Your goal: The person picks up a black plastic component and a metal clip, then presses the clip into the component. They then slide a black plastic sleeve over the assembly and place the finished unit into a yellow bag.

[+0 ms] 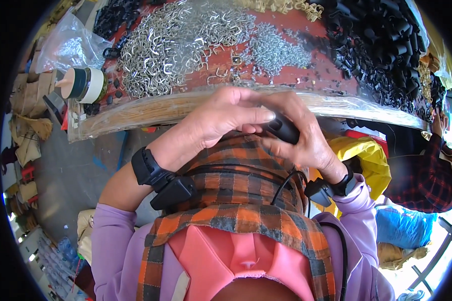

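In front of my body, near the bench's front edge, both hands meet at a smooth black plastic piece (284, 129) with a rounded body. My right hand (308, 133) is closed around it, thumb below and fingers over the top. The thumb of my left hand (226, 118) presses on its upper end, with the fingers curled close by. My fingers hide part of the piece, so its exact kind cannot be told.
On the red bench top (331, 80) lie a heap of bent metal loops (160, 45), small silvery parts (276, 47) and black plastic parts (381, 40). A lidded jar (85, 84) stands left beside a clear plastic bag (68, 42). Another person's checked sleeve (434, 175) is at right.
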Demonstrator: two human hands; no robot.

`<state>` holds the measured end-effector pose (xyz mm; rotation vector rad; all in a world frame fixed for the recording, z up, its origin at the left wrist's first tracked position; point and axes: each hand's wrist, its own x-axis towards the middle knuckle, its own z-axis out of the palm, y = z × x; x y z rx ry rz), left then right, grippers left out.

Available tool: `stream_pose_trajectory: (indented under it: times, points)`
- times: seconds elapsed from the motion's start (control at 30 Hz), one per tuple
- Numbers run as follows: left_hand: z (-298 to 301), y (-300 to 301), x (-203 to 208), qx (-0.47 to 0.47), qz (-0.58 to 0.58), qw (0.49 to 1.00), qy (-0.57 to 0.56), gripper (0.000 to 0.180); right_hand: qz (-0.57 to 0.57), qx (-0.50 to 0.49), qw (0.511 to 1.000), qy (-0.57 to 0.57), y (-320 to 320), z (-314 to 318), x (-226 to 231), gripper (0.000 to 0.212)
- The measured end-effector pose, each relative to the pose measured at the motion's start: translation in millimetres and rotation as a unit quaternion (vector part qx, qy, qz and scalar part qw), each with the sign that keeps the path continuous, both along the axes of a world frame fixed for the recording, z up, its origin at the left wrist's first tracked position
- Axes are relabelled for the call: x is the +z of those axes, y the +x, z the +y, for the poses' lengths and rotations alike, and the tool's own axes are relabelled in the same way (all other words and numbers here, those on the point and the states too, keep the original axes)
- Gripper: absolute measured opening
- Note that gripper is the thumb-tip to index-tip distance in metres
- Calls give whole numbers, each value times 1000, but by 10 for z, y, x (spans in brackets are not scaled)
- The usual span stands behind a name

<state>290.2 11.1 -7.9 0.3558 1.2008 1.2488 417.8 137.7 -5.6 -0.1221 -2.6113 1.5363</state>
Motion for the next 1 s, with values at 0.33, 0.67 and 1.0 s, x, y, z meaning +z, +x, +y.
stream_pose_trajectory:
  times: [0.33,0.67,1.0]
  points:
    - [59,184,-29,2,-15,999,50,29,142,124,982,-23,64,106,-43,69]
    - [141,313,7,0,-50,996,76,37,169,25,985,-4,161,109,2,68]
    - [-208,-1010,220,151,371,909,118,39,99,-504,856,63,1672,1190,-162,27]
